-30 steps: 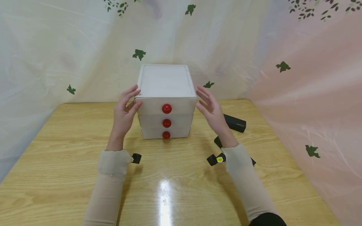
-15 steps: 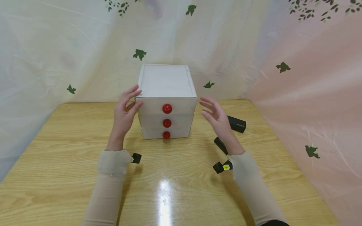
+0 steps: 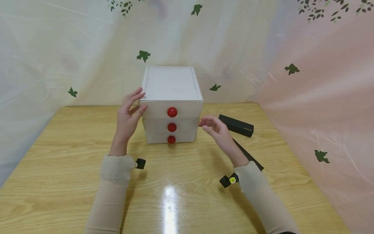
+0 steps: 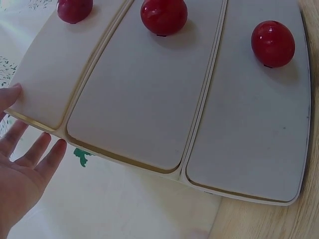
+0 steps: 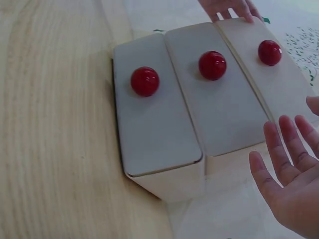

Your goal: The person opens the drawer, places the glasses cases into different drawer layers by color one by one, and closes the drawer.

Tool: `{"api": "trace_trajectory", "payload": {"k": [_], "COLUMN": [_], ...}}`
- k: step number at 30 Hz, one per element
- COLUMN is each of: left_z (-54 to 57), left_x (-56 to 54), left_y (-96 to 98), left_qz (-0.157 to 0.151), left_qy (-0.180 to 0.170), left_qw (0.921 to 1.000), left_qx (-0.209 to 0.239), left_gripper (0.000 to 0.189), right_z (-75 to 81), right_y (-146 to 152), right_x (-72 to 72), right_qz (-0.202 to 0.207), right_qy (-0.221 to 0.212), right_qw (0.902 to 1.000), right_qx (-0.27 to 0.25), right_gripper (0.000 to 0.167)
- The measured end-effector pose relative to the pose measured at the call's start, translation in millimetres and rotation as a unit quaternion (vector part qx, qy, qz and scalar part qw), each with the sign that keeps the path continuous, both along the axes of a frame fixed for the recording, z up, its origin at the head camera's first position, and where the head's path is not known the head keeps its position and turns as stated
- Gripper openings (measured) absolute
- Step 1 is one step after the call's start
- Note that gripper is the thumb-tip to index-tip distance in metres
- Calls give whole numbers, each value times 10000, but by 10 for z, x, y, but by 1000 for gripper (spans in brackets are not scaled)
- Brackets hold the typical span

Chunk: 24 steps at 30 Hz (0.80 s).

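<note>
From the head, the left hand (image 3: 125, 118) grips the drawer unit (image 3: 171, 103), twelve o'clock on the worktop (image 3: 169, 169), at its ten-o'clock corner; from the left wrist, its thumb (image 4: 11, 95) overlaps the front; from the right, the right hand (image 5: 296, 186) spreads empty at four.

Forearms (image 3: 109, 195) stretched forward; left hand (image 3: 127, 118) higher, thumb (image 3: 140, 111) apart from fingers (image 3: 135, 97); right hand (image 3: 220, 133) lower, fingers slightly bent.

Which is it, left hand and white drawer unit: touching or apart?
Touching. The left wrist view shows the left hand straddling an edge of the white drawer unit, its thumb on the front.
</note>
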State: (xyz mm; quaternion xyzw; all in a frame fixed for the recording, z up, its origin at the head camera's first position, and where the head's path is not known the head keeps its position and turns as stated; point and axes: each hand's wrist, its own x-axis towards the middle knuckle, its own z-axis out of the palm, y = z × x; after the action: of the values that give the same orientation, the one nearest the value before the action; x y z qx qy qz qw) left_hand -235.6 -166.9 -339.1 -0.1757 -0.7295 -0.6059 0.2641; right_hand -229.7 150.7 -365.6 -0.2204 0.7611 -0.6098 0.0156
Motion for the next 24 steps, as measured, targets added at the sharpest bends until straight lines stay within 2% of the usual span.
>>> {"api": "trace_trajectory", "payload": {"k": [8, 14, 24], "left_z": [-3, -2, 4], "left_x": [-1, 3, 4], "left_y": [2, -6, -2], "left_qz": [47, 114, 110], "left_qy": [43, 34, 17], "left_qw": [10000, 9998, 9998], "left_qx": [-74, -136, -155], "left_gripper": [40, 39, 39], "right_z": [-156, -298, -436], "right_y": [-115, -215, -344], "right_x": [11, 3, 22], "right_qz": [49, 176, 326], "right_qy": [-483, -500, -577], "right_qw": [9985, 9981, 9965], "right_qx": [242, 314, 513], "right_gripper": [32, 31, 30]}}
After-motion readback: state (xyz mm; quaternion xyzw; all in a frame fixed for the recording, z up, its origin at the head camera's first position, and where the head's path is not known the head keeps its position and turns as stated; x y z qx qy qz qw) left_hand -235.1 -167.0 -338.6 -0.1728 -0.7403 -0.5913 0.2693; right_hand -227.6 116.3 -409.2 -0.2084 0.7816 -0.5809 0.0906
